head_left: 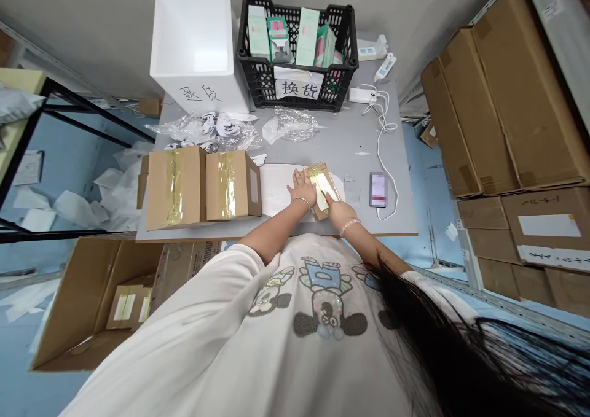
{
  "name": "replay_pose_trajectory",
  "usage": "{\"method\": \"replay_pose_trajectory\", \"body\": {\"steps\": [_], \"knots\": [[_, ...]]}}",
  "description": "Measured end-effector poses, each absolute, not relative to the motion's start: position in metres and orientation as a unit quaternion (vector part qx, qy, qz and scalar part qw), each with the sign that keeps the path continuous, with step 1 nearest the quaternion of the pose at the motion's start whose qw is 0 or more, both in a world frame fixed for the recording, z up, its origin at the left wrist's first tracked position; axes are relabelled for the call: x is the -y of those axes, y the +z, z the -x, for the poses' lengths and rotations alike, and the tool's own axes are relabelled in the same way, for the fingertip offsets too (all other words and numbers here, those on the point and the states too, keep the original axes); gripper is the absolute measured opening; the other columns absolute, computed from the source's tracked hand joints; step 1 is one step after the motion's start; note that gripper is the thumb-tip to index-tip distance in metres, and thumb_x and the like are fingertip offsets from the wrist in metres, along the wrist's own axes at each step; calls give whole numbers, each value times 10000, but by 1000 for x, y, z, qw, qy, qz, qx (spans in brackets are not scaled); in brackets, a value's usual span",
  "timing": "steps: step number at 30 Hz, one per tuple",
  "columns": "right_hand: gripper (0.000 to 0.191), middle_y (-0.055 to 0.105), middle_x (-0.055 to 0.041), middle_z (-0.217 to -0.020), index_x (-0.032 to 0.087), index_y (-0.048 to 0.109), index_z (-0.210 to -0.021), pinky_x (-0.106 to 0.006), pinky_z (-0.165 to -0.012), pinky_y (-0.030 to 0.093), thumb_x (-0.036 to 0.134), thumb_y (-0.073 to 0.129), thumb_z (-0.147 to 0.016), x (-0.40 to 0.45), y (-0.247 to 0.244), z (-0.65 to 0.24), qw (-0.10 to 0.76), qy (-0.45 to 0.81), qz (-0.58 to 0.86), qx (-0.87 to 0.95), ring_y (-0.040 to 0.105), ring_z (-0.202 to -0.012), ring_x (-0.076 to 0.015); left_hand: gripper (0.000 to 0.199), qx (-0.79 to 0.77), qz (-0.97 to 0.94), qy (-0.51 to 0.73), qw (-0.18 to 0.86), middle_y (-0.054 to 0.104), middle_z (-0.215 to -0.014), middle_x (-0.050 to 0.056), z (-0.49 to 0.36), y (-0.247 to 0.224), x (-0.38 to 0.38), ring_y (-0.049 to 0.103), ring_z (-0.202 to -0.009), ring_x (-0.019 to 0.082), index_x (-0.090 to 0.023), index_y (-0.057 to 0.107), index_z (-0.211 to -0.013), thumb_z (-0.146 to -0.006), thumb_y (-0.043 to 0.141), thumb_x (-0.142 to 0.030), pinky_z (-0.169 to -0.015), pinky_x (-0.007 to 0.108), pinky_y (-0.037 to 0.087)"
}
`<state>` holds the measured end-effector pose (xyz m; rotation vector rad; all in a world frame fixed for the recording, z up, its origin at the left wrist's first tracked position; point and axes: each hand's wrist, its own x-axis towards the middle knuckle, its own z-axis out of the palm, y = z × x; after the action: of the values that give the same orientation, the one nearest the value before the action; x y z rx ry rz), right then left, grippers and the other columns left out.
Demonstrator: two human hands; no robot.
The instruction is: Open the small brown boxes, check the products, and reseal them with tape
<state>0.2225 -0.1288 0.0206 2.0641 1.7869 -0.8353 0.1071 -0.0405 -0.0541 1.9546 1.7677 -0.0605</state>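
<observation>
1. A small cardboard packet [324, 190], banded with shiny gold tape and bearing a pale label, lay on the table just right of centre in the frame, tilted at an angle to the table's front edge.
2. The right hand [342, 214] came in from the lower right, its fingers extended with the fingertips [330, 199] pressed down on the packet's label; it wasn't pinching anything. A beaded bracelet circled the wrist.
3. The left hand [303, 187] lay spread flat, fingers pointing away from the body, right beside the packet and touching its left edge. Its heel rested on a white sheet of paper [276, 190], and a thin bangle sat on the wrist.
4. Left of the paper, at centre left, stood two taped cardboard boxes [203, 187], side by side (the same gold tape ran across each).
5. Right of the packet, a phone [378, 190] lay on the grey table [359, 150], its screen blurred and a white cable running from it up to a charger [362, 95].
6. Along the top of the table sat clear plastic wrap [290, 125], a black plastic crate [297, 51] of green-and-white boxes, and a white foam box [196, 54].
7. Large brown cartons [502, 97] filled the right side of the frame, and an open carton [96, 300] sat at the lower left.
</observation>
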Motion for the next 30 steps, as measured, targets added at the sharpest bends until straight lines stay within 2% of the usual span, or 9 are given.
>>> {"method": "replay_pose_trajectory", "body": {"steps": [5,9,13,15,20,23,26,28,30], "knots": [[657,714,-157,-1012,240,235,-1569,-352,-797,461,190,425,-942,199,37,-248,150,-300,-706,-623,679,-895,-278,690,-652,-718,-15,243,-17,-1643,176,-108,-56,41,86,-1513,310,-152,19,-1577,-972,255,-384,-1125,629,257],[578,707,-126,-1083,282,335,-1533,-359,-821,481,277,422,-962,223,45,-284,60,-289,-731,-615,667,-952,-283,692,-654,-710,2,261,-10,-1643,175,-107,-58,41,91,-1514,309,-166,25,-1576,-978,274,-407,-1124,613,279],[653,680,-184,-1139,154,225,-1562,-394,-817,507,288,435,-958,210,22,-313,-42,-227,-821,-522,668,-936,-297,786,-644,-697,69,307,34,-1639,191,-102,-58,48,165,-1505,259,-105,-99,-1558,-979,302,-456,-1153,466,323],[640,693,-190,-1076,99,268,-1525,-374,-770,527,297,463,-949,201,-1,-318,-89,-252,-849,-455,683,-857,-272,861,-640,-695,86,316,40,-1632,220,-99,-57,52,171,-1505,244,-49,-167,-1532,-972,330,-474,-1166,405,309],[312,698,-82,-901,151,527,-1150,-256,-520,528,375,412,-965,199,-47,-297,-304,-433,-814,-242,656,-574,-149,897,-575,-784,49,229,-3,-1646,165,-92,-47,37,0,-1516,330,-132,-25,-1568,-918,441,-536,-1180,571,177],[254,703,-56,-867,191,492,-1019,-262,-488,538,431,465,-941,205,-51,-273,-399,-519,-744,-137,673,-582,-156,773,-555,-795,24,243,259,-1591,190,-88,-42,9,236,-1473,328,-132,198,-1543,-921,452,-515,-1154,505,283],[243,718,-69,-923,209,474,-1002,-273,-489,550,437,506,-926,198,-44,-259,-452,-571,-678,-97,706,-655,-178,579,-566,-773,-6,286,546,-1382,176,-83,-38,-9,525,-1278,280,-146,467,-1378,-919,466,-499,-1048,378,433],[203,715,-78,-977,210,466,-1022,-258,-477,541,395,487,-942,183,-37,-259,-476,-570,-665,-79,709,-664,-170,544,-603,-747,-37,279,600,-1297,186,-77,-34,-4,597,-1181,295,-143,516,-1306,-906,482,-511,-986,382,475],[167,707,-79,-1038,211,458,-1046,-245,-498,546,356,452,-964,164,-32,-264,-499,-561,-656,-80,705,-663,-147,617,-648,-709,-82,266,615,-1254,234,-69,-27,13,622,-1141,336,-91,449,-1363,-913,458,-512,-950,424,492]]}}
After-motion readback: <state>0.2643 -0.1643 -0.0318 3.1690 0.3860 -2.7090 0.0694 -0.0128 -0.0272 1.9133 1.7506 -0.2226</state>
